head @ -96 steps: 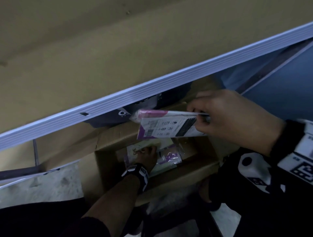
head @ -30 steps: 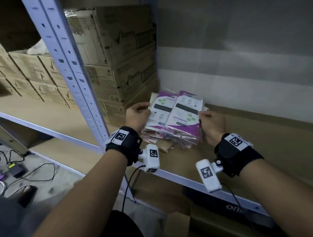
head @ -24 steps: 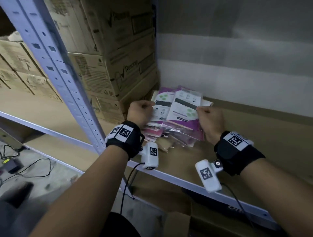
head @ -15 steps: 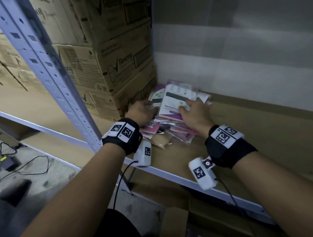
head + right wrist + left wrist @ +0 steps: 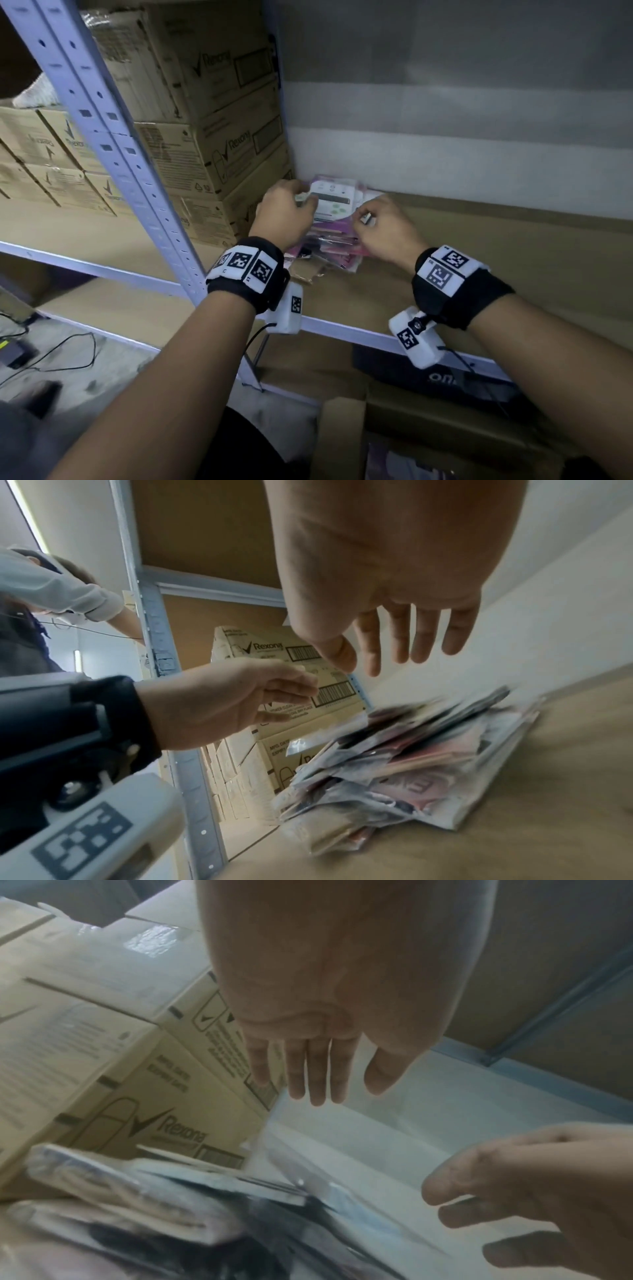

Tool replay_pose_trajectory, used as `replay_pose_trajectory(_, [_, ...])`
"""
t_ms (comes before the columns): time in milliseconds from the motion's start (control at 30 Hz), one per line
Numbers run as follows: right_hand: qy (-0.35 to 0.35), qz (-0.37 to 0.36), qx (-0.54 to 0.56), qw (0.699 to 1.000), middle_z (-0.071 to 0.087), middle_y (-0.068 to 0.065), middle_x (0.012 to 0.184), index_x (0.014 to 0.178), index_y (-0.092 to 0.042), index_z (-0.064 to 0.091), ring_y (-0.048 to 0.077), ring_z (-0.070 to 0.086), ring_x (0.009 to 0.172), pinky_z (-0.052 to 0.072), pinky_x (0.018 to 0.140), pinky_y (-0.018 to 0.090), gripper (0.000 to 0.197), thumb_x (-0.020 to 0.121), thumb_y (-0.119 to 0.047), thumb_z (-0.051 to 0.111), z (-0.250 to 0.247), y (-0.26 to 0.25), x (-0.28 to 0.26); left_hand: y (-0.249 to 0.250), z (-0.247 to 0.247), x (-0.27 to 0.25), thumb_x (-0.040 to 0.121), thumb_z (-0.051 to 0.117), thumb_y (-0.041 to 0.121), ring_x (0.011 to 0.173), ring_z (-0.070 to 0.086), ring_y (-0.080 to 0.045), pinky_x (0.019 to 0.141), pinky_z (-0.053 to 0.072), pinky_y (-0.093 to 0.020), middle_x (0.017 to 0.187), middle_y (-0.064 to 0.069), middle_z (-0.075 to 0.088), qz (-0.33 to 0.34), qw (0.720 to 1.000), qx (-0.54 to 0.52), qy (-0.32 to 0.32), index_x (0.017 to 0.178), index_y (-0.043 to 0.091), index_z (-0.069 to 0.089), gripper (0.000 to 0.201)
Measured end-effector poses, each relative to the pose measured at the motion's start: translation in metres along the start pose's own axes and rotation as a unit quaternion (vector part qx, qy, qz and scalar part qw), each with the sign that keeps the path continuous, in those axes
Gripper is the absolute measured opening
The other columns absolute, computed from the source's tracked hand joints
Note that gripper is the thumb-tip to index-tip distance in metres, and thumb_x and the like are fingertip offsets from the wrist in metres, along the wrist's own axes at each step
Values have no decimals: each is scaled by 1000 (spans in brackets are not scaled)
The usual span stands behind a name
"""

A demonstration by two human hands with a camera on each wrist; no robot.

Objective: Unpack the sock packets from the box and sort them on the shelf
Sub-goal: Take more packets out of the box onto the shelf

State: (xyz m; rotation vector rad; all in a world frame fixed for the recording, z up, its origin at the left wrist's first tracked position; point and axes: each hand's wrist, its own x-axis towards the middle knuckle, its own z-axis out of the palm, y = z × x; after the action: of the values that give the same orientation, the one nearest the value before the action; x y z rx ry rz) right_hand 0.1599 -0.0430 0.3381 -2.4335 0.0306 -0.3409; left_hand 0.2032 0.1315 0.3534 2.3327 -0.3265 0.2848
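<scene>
**Handling the sock packets on the shelf**

Stacking is under way at the centre of the head view: a loose pile of flat, clear-plastic sock packets with purple-and-white card inserts [image 5: 334, 219] lies on the brown board shelf [image 5: 479, 267], pushed into the corner just beside the stacked brown cardboard cartons [image 5: 219, 144] and near the pale back wall [image 5: 445, 144].

**Grip state**
- Left hand [image 5: 284, 214]: fingers straight and spread over the left edge of the pile. The left wrist view shows them holding nothing.
- Right hand [image 5: 383, 229]: fingers extended and relaxed above the right edge of the pile. The right wrist view shows nothing held.

**Handling properties (judged)**
- Weight: light; one packet should lift with two fingers.
- Stiffness: the card insert gives moderate stiffness; the sock inside is soft and compressible.
- Surface: glossy film is likely slippery, so packets will slide over one another. The fanned, uneven edges visible in the right wrist view support this.
- Fragility: low; the film may crease.

**Where to take hold**
- Single packet: pinch across the stiffer card end.
- Whole pile: press both long sides inward with flat palms, then square it against the cartons.

The open brown cardboard box [image 5: 428, 442] sits at the lower right of the head view, below the shelf.
</scene>
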Motion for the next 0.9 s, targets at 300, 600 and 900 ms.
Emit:
replay_pose_trajectory(300, [-15,-11,-28,999,62,-1,86,86,-10,70,15,59,81,40,70,18,10,84,-14,60,-47,25,-87,47,34,-78,88,63,19,84,58,-11,74,41,-18,93,2,63,82,992,-18,-91,106,11,66,21])
replay_pose_trajectory(600, [-131,56,12,990,62,-3,70,81,-16,69,10,57,63,43,59,20,9,87,-21,64,-71,65,-208,84,94,-169,84,60,17,79,63,-21,71,48,-27,85,-5,70,134,939,11,-316,86,12,68,9])
replay_pose_trajectory(900, [-326,232,-123,908,69,4,105,101,-11,70,20,63,96,47,75,26,19,90,-23,59,-28,172,-285,30,198,-235,89,55,19,94,63,-23,78,51,-31,103,-10,68,79,839,170,-511,101,7,69,21])
